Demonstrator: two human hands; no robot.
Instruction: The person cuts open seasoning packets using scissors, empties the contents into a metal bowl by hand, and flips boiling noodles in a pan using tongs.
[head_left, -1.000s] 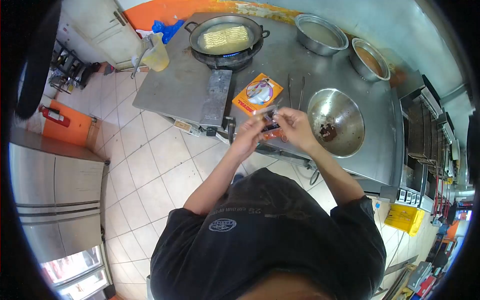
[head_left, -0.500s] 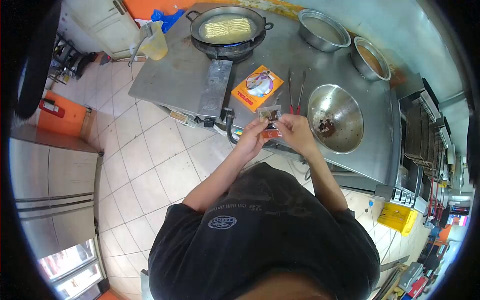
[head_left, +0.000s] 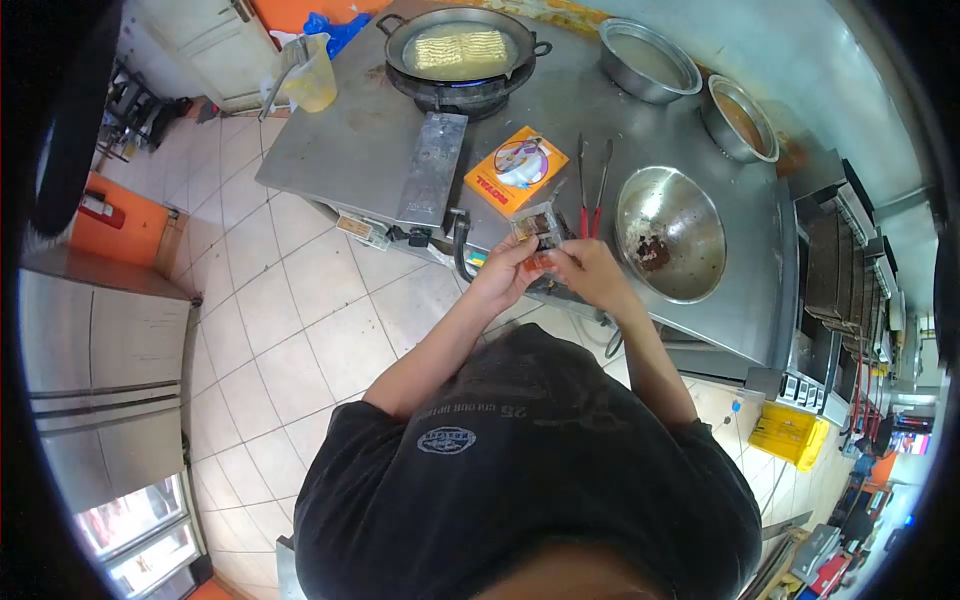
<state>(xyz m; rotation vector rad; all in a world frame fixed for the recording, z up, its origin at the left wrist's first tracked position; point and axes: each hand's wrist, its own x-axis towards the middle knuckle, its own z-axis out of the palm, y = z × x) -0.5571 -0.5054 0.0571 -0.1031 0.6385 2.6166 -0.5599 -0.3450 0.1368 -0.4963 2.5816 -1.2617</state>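
Note:
My left hand (head_left: 505, 272) and my right hand (head_left: 592, 272) meet at the counter's near edge, both closed on a small seasoning sachet (head_left: 538, 224). It is clear plastic with dark contents, and an orange part shows lower down between my fingers. Right of my hands lies a steel bowl (head_left: 690, 215) with dark brown powder or paste in its bottom. Red-handled tongs (head_left: 597, 190) rest beside the bowl. Just beyond the sachet is an orange box (head_left: 517, 170) marked ROYAL.
At the back, a wok (head_left: 400, 45) holding noodle blocks (head_left: 460, 47) in liquid sits on a lit burner (head_left: 460, 95). Two metal pots (head_left: 650, 60) with liquid stand back right. A plastic jug (head_left: 315, 85) is at the left corner. A metal strip (head_left: 433, 170) lies before the burner.
The sachet has tilted and shifted slightly between my fingers, and its dark contents look more spread out. Both hands stay almost in place.

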